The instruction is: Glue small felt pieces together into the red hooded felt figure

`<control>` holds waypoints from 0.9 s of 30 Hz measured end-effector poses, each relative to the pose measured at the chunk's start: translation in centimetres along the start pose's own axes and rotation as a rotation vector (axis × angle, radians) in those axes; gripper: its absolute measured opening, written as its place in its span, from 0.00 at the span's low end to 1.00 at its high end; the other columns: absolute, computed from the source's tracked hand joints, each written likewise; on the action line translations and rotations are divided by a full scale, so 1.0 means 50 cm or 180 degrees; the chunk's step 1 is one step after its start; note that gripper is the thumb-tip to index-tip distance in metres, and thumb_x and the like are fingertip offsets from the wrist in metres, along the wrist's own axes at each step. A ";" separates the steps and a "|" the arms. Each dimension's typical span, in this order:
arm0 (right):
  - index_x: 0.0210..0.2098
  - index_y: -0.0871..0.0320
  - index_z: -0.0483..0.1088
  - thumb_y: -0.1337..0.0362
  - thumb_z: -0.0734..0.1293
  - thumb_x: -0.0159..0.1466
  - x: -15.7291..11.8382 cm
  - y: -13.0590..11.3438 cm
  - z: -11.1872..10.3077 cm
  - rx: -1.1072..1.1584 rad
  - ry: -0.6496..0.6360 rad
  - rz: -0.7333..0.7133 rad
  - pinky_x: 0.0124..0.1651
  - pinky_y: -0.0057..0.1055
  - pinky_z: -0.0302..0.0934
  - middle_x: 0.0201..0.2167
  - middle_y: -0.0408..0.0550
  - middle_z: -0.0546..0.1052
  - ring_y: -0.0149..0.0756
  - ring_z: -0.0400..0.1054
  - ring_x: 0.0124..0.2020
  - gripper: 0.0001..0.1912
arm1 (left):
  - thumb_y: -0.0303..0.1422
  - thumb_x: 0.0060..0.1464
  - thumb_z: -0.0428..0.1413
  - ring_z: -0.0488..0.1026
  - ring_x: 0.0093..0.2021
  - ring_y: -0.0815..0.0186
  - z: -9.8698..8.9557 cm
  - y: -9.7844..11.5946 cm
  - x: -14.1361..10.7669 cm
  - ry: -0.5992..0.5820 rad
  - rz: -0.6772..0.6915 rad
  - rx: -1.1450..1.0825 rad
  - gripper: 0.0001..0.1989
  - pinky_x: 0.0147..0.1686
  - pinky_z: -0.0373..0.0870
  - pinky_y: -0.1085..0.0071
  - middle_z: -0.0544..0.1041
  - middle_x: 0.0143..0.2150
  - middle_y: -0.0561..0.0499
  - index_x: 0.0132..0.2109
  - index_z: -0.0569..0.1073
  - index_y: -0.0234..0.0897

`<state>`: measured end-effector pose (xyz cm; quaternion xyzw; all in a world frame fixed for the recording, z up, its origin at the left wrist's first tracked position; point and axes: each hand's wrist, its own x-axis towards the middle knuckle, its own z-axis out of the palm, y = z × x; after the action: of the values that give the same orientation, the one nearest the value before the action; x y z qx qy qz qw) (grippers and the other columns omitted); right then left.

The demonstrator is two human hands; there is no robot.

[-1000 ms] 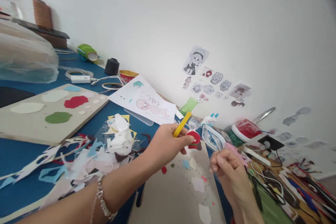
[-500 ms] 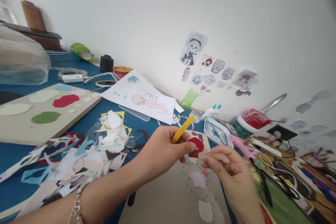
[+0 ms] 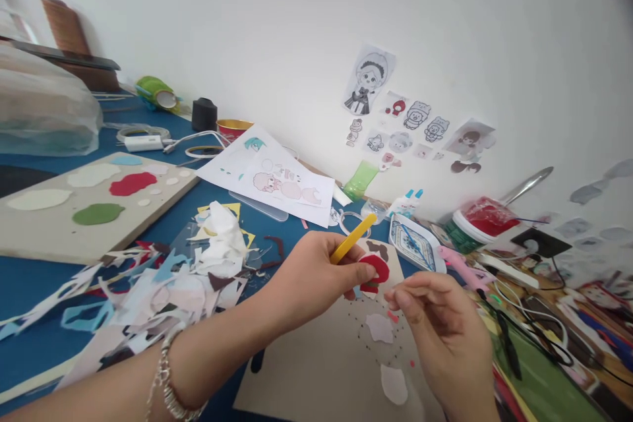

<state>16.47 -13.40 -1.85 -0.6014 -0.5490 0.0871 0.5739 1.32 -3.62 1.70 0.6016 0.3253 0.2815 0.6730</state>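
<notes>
the left hand (image 3: 314, 280) grips a yellow stick (image 3: 353, 238) and pinches a red cutout (image 3: 376, 271) above a beige board (image 3: 316, 369). just beside the cutout, the right hand (image 3: 445, 323) hangs with its fingers (image 3: 400, 300) drawn narrow, holding nothing visible.

Yellow flat stick (image 3: 353, 239): slim, tilted upward, gripped in left hand (image 3: 316, 280).
Red curved cutout (image 3: 380, 269): crescent-shaped, held at that hand's front.
</notes>
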 end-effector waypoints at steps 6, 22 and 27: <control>0.37 0.51 0.67 0.67 0.66 0.63 0.005 0.015 -0.009 -0.0469 -0.0283 -0.0636 0.36 0.21 0.67 0.31 0.40 0.74 0.29 0.71 0.33 0.04 | 0.28 0.45 0.60 0.65 0.19 0.73 -0.001 0.000 -0.001 -0.0071 -0.0029 -0.0053 0.07 0.18 0.60 0.79 0.70 0.17 0.56 0.22 0.71 0.37; 0.37 0.52 0.67 0.68 0.66 0.63 0.004 0.013 0.001 -0.0414 -0.0227 -0.0770 0.37 0.16 0.66 0.31 0.40 0.72 0.25 0.69 0.33 0.05 | 0.30 0.46 0.60 0.68 0.23 0.71 -0.008 -0.013 0.005 -0.0342 0.0080 -0.0104 0.05 0.26 0.63 0.75 0.71 0.22 0.55 0.27 0.71 0.35; 0.38 0.52 0.67 0.69 0.66 0.62 0.001 0.013 0.003 -0.0325 -0.0225 -0.0705 0.38 0.14 0.66 0.31 0.40 0.72 0.24 0.70 0.33 0.06 | 0.29 0.46 0.60 0.68 0.23 0.72 -0.007 -0.011 0.005 -0.0335 0.0072 -0.0127 0.05 0.26 0.63 0.76 0.70 0.22 0.56 0.27 0.71 0.35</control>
<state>16.73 -13.10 -2.41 -0.5620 -0.6357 0.0162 0.5289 1.20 -3.27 1.10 0.6058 0.2769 0.2635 0.6978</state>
